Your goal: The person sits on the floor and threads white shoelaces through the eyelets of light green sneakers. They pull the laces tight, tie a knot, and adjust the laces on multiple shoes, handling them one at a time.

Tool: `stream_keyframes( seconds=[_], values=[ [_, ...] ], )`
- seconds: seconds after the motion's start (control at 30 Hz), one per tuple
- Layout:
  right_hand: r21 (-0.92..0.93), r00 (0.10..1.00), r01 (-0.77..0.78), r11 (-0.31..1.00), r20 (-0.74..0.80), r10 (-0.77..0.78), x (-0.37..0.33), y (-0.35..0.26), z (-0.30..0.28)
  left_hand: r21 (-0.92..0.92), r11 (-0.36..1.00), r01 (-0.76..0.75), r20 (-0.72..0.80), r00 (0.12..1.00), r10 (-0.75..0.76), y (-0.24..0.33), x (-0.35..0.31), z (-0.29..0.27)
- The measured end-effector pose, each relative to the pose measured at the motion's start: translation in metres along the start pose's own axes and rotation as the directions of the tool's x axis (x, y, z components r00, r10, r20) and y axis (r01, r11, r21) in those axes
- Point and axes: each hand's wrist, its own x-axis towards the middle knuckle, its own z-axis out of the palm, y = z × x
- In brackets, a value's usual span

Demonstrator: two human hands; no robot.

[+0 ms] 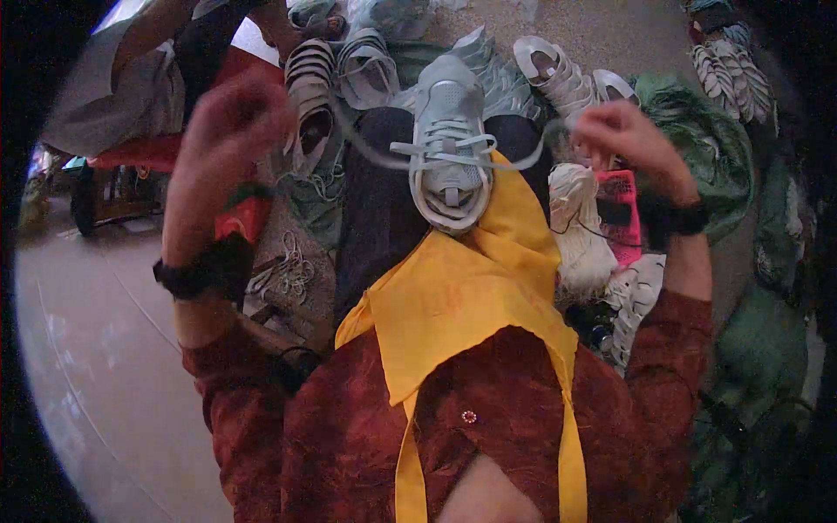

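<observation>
A pale grey-green sneaker (449, 96) rests on my dark-trousered lap, over a yellow apron (462, 279). Its light flat shoelace (453, 148) crosses the tongue, with loops and ends spreading to both sides. My right hand (623, 139) is raised to the right of the shoe, its fingers pinched on one end of the lace. To the left, my left hand (240, 126) is raised and smeared by motion. The other lace end curves up toward it, but whether the fingers hold it is unclear.
Stacked pale shoe uppers (309, 87) lie beyond my knees, with more uppers (549, 70) at the far right. A bundle of white laces (575, 227) hangs beside a pink mesh basket (619, 209). Green sacking (697, 139) lies right. Another person's arm (148, 39) shows far left.
</observation>
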Motion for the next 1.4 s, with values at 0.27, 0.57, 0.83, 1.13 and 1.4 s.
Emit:
stream_keyframes(
  seconds=[0.27,0.57,0.83,1.13,1.4],
  values=[
    [0.557,0.949,0.215,0.802,-0.312,-0.038,-0.001,0.024,0.079,-0.156,0.987,0.032,0.091,0.996,-0.018,-0.046,0.003,0.066],
    [0.427,0.864,0.298,0.854,-0.5,-0.052,0.018,0.016,0.145,-0.277,0.943,0.185,0.236,0.964,-0.12,-0.08,-0.017,0.102],
    [0.382,0.816,0.353,0.854,-0.573,-0.081,0.032,0.021,0.157,-0.401,0.897,0.185,0.205,0.973,-0.109,-0.095,-0.021,0.108],
    [0.011,0.788,0.224,0.974,-0.591,-0.175,0.033,0.011,0.151,-0.463,0.873,0.151,0.129,0.986,-0.102,-0.105,-0.021,0.118],
    [-0.099,0.805,0.15,0.984,-0.565,-0.18,0.029,-0.022,0.155,-0.46,0.883,0.094,-0.045,0.991,-0.129,-0.102,-0.023,0.124]
  ],
)
